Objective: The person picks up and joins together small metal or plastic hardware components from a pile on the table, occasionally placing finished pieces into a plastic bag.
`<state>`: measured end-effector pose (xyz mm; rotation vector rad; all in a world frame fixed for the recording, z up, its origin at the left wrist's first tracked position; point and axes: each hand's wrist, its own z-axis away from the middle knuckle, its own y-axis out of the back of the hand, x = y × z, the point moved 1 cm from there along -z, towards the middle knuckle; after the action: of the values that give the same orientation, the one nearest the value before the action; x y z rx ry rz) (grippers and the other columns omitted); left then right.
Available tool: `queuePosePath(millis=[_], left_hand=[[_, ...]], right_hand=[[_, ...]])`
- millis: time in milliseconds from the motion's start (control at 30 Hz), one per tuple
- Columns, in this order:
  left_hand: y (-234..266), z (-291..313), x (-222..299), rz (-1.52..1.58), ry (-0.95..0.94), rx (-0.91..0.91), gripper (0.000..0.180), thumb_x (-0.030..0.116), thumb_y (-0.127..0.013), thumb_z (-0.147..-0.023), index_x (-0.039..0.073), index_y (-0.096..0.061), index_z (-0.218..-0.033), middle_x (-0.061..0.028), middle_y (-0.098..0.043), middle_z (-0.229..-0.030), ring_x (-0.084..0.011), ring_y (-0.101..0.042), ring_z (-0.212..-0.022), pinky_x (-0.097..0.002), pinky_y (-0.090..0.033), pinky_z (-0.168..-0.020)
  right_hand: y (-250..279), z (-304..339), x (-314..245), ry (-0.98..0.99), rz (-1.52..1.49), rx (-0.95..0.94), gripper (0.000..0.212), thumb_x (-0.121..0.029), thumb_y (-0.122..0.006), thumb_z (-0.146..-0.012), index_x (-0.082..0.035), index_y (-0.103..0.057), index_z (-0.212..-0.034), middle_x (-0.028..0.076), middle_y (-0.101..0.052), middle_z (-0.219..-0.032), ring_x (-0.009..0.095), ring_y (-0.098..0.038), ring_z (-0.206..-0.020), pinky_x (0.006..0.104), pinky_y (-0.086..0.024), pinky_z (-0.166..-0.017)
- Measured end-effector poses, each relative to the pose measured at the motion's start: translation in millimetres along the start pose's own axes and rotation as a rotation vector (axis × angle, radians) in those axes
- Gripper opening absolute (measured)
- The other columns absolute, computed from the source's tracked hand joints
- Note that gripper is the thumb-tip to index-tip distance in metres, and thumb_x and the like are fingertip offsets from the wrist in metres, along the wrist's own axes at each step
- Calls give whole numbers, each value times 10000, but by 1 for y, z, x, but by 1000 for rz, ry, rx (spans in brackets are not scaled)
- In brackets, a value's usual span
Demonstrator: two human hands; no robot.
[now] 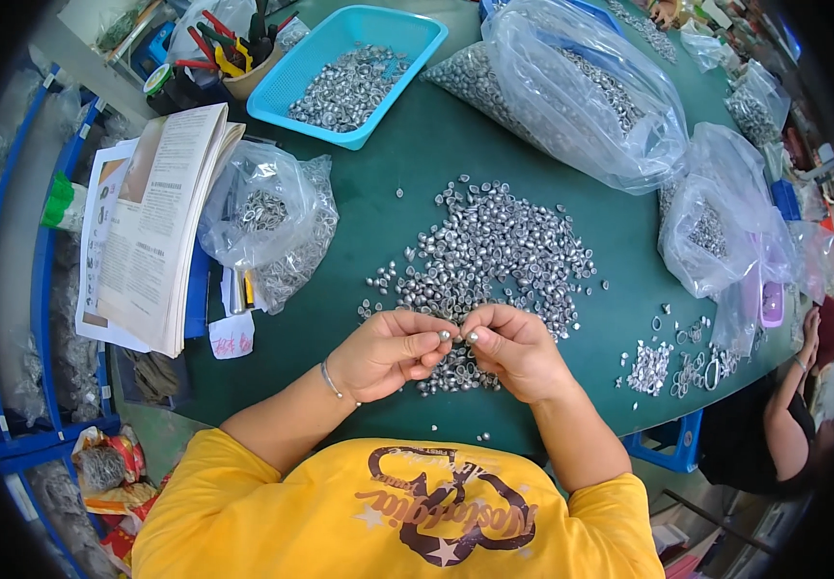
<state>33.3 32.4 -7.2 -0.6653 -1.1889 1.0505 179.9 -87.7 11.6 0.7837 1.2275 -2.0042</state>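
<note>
My left hand and my right hand meet over the near side of a pile of small silver metal pieces. Both are closed in a pinch, thumb against forefinger, with the tips almost touching. A tiny silver piece seems to sit between the fingertips; its exact shape is mostly hidden, and a shiny spot shows at each thumb tip. The pile's pieces look like little hollow domes, loose on the green table. A few lie under and between my hands.
A blue basket of metal pieces stands at the far left, near a pot of pliers. Plastic bags of parts lie behind and right. An open book stands left. Small silver parts lie right; another person's arm shows beyond.
</note>
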Motion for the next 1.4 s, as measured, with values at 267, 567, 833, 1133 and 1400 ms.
queuePosePath(millis=[267, 567, 833, 1133, 1400], left_hand=[[8, 13, 5, 116, -32, 90, 104, 50, -504, -858, 14, -575, -925, -97, -537, -862, -129, -480, -686, -194, -380, -514], [4, -4, 23, -1501, -547, 409, 100, 42, -673, -724, 16, -597, -784, -13, -510, -682, -86, -488, -572, -213, -396, -524], [0, -9, 17, -1535, -573, 355, 76, 52, -647, -762, 21, -598, -812, -49, -545, -732, -125, -529, -627, -242, -425, -547], [5, 5, 3, 10, 0, 217, 79, 85, -515, -881, 26, -552, -918, -41, -564, -810, -77, -502, -654, -186, -417, -563], [6, 8, -7, 397, 96, 52, 176, 178, -474, -918, 14, -536, -901, -29, -540, -841, -54, -456, -660, -171, -409, -581]], right_hand=[[9, 5, 8, -87, -399, -73, 73, -35, -505, -838, 17, -548, -866, 44, -495, -672, 89, -393, -496, 192, -288, -403], [-10, -19, 4, 565, 1151, 208, 56, -93, -593, -784, -48, -618, -806, 108, -595, -707, 233, -582, -574, 331, -476, -531], [-7, -22, 5, 583, 1270, 251, 66, -132, -606, -772, -68, -621, -784, 94, -577, -717, 290, -585, -634, 371, -480, -559], [-12, -24, 7, 549, 1403, 284, 84, -137, -615, -768, -55, -614, -789, 96, -584, -729, 291, -589, -656, 363, -482, -570], [-5, -19, 4, 457, 927, 176, 88, -54, -640, -769, -32, -611, -849, 65, -570, -729, 152, -540, -601, 260, -427, -544]])
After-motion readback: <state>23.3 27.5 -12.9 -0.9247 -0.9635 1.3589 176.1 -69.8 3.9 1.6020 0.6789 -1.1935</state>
